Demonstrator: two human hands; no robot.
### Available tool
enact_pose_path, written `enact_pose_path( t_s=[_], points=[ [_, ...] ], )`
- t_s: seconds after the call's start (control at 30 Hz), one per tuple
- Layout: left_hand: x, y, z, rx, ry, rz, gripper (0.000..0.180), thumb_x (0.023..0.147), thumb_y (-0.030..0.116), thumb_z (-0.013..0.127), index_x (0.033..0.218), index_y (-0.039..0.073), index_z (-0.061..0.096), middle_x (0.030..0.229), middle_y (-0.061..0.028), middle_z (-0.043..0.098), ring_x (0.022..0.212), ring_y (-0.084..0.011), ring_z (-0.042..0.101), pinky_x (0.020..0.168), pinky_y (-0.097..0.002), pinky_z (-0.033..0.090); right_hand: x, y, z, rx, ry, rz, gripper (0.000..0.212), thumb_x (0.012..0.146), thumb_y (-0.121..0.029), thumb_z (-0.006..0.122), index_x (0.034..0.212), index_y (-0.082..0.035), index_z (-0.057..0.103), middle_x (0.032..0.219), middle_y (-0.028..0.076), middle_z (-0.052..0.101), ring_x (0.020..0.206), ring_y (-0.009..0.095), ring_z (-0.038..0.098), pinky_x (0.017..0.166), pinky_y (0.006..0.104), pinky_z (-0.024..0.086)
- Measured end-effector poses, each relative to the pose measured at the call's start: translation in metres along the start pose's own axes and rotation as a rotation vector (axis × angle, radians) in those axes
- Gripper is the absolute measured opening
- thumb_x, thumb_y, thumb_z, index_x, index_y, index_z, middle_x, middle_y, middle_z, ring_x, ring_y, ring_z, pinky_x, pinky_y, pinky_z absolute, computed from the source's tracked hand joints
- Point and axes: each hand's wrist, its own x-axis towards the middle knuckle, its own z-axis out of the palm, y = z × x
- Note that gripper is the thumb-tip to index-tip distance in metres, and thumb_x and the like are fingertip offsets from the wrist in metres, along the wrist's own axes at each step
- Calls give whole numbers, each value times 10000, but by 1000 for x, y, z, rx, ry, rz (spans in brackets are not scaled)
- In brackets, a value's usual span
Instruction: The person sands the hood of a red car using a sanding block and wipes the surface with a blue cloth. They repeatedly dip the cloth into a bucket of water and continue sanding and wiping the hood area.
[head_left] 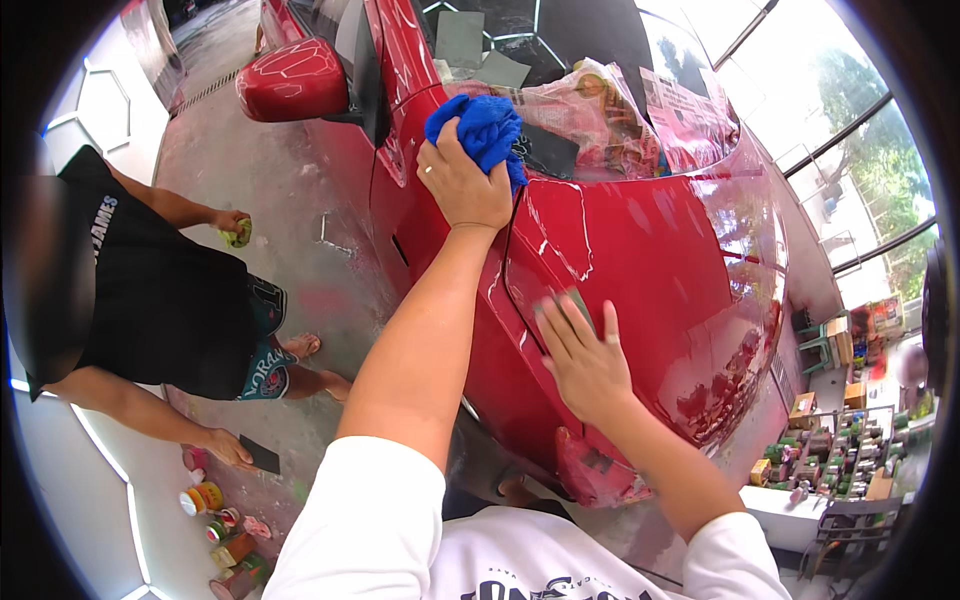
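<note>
My left hand (463, 184) is closed on a crumpled blue cloth (484, 130), pressing it on the red car near the windshield's base. Lower down, my right hand (580, 362) lies with outstretched fingers on the glossy red hood (650, 225). A dark grey sheet of sandpaper (580, 303) sticks out from under its fingers; most of it is hidden by the hand. A dark gap line runs along the panel edge between both hands. Pale wet streaks and reflections mark the paint beside them.
Grey sheets (460, 38) and printed plastic film (590, 105) lie on the windshield. The red side mirror (293, 80) juts out left. A co-worker (160, 290) stands at left, holding a dark sheet (260, 454) and something yellow-green (236, 233). Cans (205, 497) stand lower left; several containers (830, 450) lower right.
</note>
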Motion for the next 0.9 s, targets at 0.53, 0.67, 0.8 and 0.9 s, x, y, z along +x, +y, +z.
enact_pose_path(
  t_s=[0.53, 0.67, 0.8, 0.9],
  points=[
    [-7, 10, 20, -19, -33, -14, 716, 880, 276, 803, 1502, 82, 505, 1339, -308, 557, 1267, -548, 532, 1133, -633, 385, -63, -3, 17, 33, -6, 74, 655, 1092, -378, 615, 1682, -108, 525, 1790, 24, 447, 1694, 218, 304, 1357, 710, 133],
    [3, 15, 12, 65, -4, 101, 666, 876, 287, 854, 1461, 173, 558, 1432, -318, 568, 1376, -560, 513, 1169, -648, 411, 53, 5, 7, 60, 178, 63, 609, 1141, -401, 539, 1658, -80, 533, 1780, 54, 453, 1685, 239, 312, 1363, 642, 200],
    [7, 14, -3, 214, -101, 282, 644, 854, 266, 881, 1419, 205, 576, 1563, -312, 536, 1462, -576, 495, 1225, -650, 411, -85, 25, 12, 150, 93, 109, 629, 1119, -379, 593, 1681, -110, 509, 1785, 69, 445, 1688, 258, 332, 1363, 644, 202],
    [11, 21, -5, 243, -203, 375, 617, 841, 198, 880, 1374, 172, 572, 1599, -282, 535, 1438, -559, 540, 1183, -622, 467, -212, 52, 22, 257, -23, 282, 676, 1101, -359, 627, 1702, -90, 476, 1811, 118, 404, 1700, 288, 328, 1367, 646, 202]
  ],
)
